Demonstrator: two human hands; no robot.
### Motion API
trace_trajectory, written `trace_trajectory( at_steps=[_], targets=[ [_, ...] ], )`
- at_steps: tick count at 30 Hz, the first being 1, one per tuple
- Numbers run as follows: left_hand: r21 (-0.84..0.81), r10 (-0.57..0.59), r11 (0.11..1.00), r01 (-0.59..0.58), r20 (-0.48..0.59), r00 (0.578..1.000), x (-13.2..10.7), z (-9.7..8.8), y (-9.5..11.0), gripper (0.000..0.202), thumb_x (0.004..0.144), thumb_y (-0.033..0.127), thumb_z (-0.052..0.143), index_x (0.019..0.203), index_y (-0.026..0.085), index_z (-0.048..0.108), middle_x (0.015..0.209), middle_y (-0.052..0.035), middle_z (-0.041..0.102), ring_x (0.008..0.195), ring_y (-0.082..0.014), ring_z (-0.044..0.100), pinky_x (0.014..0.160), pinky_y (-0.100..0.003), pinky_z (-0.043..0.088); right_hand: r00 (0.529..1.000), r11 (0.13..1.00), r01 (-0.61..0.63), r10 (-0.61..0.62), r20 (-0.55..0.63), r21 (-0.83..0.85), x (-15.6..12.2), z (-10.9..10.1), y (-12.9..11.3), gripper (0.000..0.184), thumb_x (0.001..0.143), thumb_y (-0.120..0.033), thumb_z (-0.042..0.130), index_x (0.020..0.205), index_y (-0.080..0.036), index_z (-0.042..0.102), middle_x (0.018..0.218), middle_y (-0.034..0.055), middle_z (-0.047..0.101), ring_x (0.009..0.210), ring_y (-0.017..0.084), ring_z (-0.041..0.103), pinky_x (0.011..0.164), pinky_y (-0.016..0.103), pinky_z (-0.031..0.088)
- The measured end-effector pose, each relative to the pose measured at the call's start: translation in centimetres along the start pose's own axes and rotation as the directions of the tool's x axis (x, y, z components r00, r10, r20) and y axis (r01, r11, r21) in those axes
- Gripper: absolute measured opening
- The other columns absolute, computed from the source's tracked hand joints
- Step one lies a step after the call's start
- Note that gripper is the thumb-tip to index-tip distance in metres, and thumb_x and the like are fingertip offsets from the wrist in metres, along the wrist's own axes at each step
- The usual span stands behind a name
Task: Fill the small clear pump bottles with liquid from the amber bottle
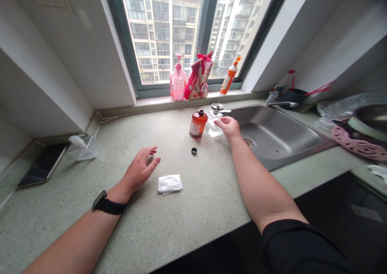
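My right hand is closed at the white top of a small clear pump bottle, which stands on the counter beside the sink. To its left is an amber bottle with a pale label, upright and uncapped. A small black cap lies in front of it. My left hand, a dark watch on its wrist, is open over the counter and holds nothing. Just right of it lies a folded white tissue.
A steel sink with a faucet is at the right. On the sill stand a pink pump bottle, a red bag and an orange bottle. Another clear pump bottle and a dark tablet-like slab are far left.
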State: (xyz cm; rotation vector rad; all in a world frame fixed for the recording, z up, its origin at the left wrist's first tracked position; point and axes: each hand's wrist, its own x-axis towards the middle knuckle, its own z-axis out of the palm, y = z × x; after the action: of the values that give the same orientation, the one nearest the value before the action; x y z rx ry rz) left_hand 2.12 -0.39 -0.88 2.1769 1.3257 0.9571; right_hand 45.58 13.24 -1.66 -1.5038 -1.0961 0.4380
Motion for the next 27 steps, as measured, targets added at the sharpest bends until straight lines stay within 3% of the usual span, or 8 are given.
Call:
trace_trajectory(
  at_steps=[9, 13, 15, 17, 19, 21, 24, 27],
  targets=[
    [0.007, -0.007, 1.000, 0.007, 0.016, 1.000, 0.0, 0.0, -0.1, 0.045, 0.105, 0.050, 0.056, 0.139, 0.020, 0.063, 0.126, -0.0122, 0.072, 0.117, -0.0281, 0.072, 0.108, -0.049, 0.058, 1.000, 1.000, 0.026, -0.026, -0.009, -0.003, -0.5, 0.2, -0.6, 0.057, 0.056, -0.061, 0.091, 0.091, -0.020, 0.073, 0.107, 0.0100, 0.075, 0.104, 0.031, 0.072, 0.100, 0.052, 0.057],
    [0.005, -0.002, 1.000, 0.002, 0.016, 1.000, 0.0, -0.1, 0.1, 0.045, 0.104, 0.048, 0.057, 0.139, 0.020, 0.063, 0.124, -0.0119, 0.072, 0.116, -0.0279, 0.072, 0.107, -0.049, 0.058, 0.995, 0.997, 0.064, -0.061, -0.075, 0.044, -0.9, 0.2, -2.3, 0.056, 0.075, -0.065, 0.077, 0.109, -0.021, 0.068, 0.118, 0.0108, 0.072, 0.110, 0.028, 0.070, 0.105, 0.051, 0.055],
    [0.000, 0.002, 1.000, -0.002, 0.016, 1.000, 0.0, -0.1, 0.1, 0.044, 0.104, 0.047, 0.057, 0.139, 0.021, 0.063, 0.124, -0.0118, 0.072, 0.115, -0.0280, 0.072, 0.106, -0.049, 0.059, 0.976, 0.986, 0.149, -0.135, -0.170, 0.073, -1.3, 0.2, -3.8, 0.049, 0.088, -0.063, 0.065, 0.115, -0.022, 0.065, 0.122, 0.0107, 0.070, 0.115, 0.026, 0.069, 0.110, 0.050, 0.053],
    [-0.006, 0.006, 1.000, -0.006, 0.016, 1.000, -0.1, 0.0, 0.1, 0.043, 0.105, 0.047, 0.058, 0.139, 0.021, 0.063, 0.125, -0.0116, 0.072, 0.115, -0.0278, 0.072, 0.106, -0.048, 0.059, 0.897, 0.929, 0.353, -0.304, -0.321, 0.108, -2.3, 0.4, -5.5, 0.040, 0.096, -0.057, 0.061, 0.114, -0.022, 0.065, 0.119, 0.0108, 0.070, 0.115, 0.027, 0.068, 0.110, 0.052, 0.053],
    [-0.009, 0.007, 1.000, -0.007, 0.009, 1.000, -0.1, 0.1, 0.1, 0.042, 0.105, 0.046, 0.058, 0.139, 0.022, 0.063, 0.125, -0.0113, 0.072, 0.114, -0.0273, 0.072, 0.105, -0.048, 0.059, 0.876, 0.894, 0.427, -0.371, -0.309, 0.135, -4.1, 1.1, -7.3, 0.034, 0.100, -0.054, 0.058, 0.115, -0.024, 0.065, 0.115, 0.0075, 0.071, 0.111, 0.024, 0.070, 0.107, 0.047, 0.056],
    [-0.009, 0.013, 1.000, -0.013, -0.002, 1.000, -0.1, 0.2, 0.1, 0.041, 0.105, 0.045, 0.059, 0.138, 0.022, 0.064, 0.123, -0.0111, 0.073, 0.113, -0.0270, 0.073, 0.105, -0.047, 0.059, 0.862, 0.850, 0.496, -0.455, -0.224, 0.180, -6.6, 2.3, -8.8, 0.029, 0.104, -0.050, 0.056, 0.111, -0.025, 0.068, 0.106, 0.0058, 0.073, 0.101, 0.022, 0.072, 0.100, 0.044, 0.058],
    [-0.002, 0.035, 0.999, -0.035, -0.019, 0.999, -0.1, 0.2, 0.2, 0.038, 0.105, 0.042, 0.060, 0.136, 0.022, 0.064, 0.123, -0.0112, 0.073, 0.114, -0.0269, 0.073, 0.106, -0.047, 0.058, 0.794, 0.786, 0.579, -0.604, 0.072, 0.216, -11.4, 4.6, -10.5, 0.024, 0.108, -0.042, 0.055, 0.106, -0.026, 0.074, 0.093, 0.0037, 0.075, 0.090, 0.021, 0.073, 0.089, 0.040, 0.059],
    [0.012, 0.045, 0.999, -0.044, -0.054, 0.998, 0.0, 0.1, 0.1, 0.036, 0.104, 0.039, 0.063, 0.136, 0.021, 0.064, 0.123, -0.0110, 0.073, 0.116, -0.0271, 0.073, 0.107, -0.048, 0.057, 0.558, 0.676, 0.689, -0.725, 0.403, 0.261, -15.8, 6.5, -11.3, 0.018, 0.107, -0.032, 0.059, 0.106, -0.026, 0.076, 0.096, 0.0048, 0.079, 0.090, 0.021, 0.073, 0.085, 0.038, 0.059]
  ],
)
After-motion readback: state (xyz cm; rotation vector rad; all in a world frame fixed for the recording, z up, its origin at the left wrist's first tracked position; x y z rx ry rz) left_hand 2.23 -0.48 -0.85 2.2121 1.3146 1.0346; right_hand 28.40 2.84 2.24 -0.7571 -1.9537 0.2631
